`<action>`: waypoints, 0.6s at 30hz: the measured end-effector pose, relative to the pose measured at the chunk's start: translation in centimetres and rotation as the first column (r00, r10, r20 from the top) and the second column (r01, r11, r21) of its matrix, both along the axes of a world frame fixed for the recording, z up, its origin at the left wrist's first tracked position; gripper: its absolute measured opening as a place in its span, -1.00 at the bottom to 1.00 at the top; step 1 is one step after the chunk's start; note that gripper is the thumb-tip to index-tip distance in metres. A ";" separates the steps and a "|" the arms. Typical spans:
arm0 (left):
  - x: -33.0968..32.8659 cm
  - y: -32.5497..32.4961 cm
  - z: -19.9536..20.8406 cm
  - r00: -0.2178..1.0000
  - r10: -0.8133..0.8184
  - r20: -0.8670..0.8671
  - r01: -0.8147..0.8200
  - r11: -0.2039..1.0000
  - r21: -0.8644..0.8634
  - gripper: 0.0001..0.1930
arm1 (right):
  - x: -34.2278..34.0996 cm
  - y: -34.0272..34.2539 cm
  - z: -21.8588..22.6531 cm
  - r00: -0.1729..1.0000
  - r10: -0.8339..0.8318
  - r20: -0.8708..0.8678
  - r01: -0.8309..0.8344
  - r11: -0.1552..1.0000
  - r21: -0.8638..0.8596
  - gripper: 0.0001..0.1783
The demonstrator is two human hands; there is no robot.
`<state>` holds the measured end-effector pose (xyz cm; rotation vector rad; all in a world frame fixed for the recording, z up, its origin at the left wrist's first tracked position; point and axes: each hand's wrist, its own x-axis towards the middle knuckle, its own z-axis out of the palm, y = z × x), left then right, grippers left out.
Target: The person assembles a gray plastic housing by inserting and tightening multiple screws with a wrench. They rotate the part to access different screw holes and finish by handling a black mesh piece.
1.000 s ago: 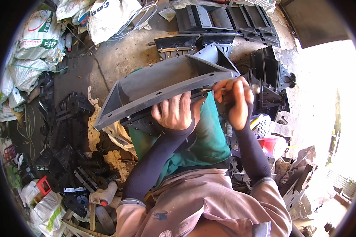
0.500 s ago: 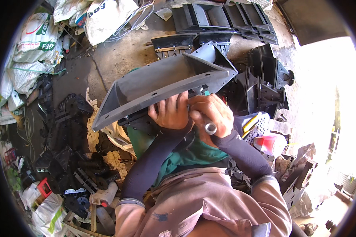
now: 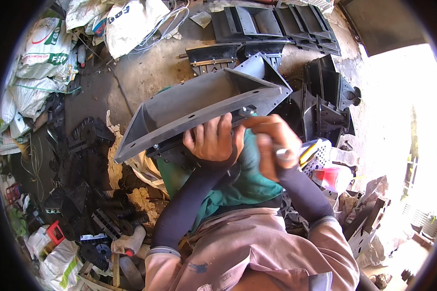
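While the left hand [image 3: 213,139] clamps its near edge, an angular grey trough [image 3: 194,99], matte, holed along the rim, tilted above green trousers [image 3: 250,167], the right hand [image 3: 276,139] wrapped round a metal tool [image 3: 284,154].

Lettering on the sacks

The print that shows most clearly is on a white woven sack [image 3: 42,42] at upper left: bold capital letters on a green block run up its right side, a red arc curves beside them, and further capitals stand on a green band lower down, with a small red line to their left. Another white sack [image 3: 136,30], toward the top, bears large dark capitals set aslant. Between them, a sack's blue-and-red print [image 3: 99,25] is too small to tell.
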<state>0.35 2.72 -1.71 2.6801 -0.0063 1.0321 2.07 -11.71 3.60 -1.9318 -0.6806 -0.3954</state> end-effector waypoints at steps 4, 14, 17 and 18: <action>0.0 -0.1 -0.2 0.999 0.011 0.043 -0.010 0.999 -0.041 -0.64 | 1.9 -1.7 1.0 0.853 0.154 -0.498 0.070 0.913 0.402 -0.58; 0.1 0.3 0.3 0.998 -0.016 0.059 0.014 0.999 0.034 -0.66 | -0.1 -1.1 0.0 0.926 0.099 -0.364 0.011 0.957 0.288 -0.66; 0.4 0.3 0.0 0.992 -0.022 0.122 0.019 0.999 0.032 -0.67 | 2.5 -3.0 -0.8 0.780 0.271 -0.564 0.105 0.832 0.545 -0.59; 0.6 0.3 -0.1 0.991 -0.022 0.133 0.018 0.999 0.028 -0.67 | 3.0 -3.1 -1.2 0.725 0.402 -0.560 0.095 0.746 0.659 -0.61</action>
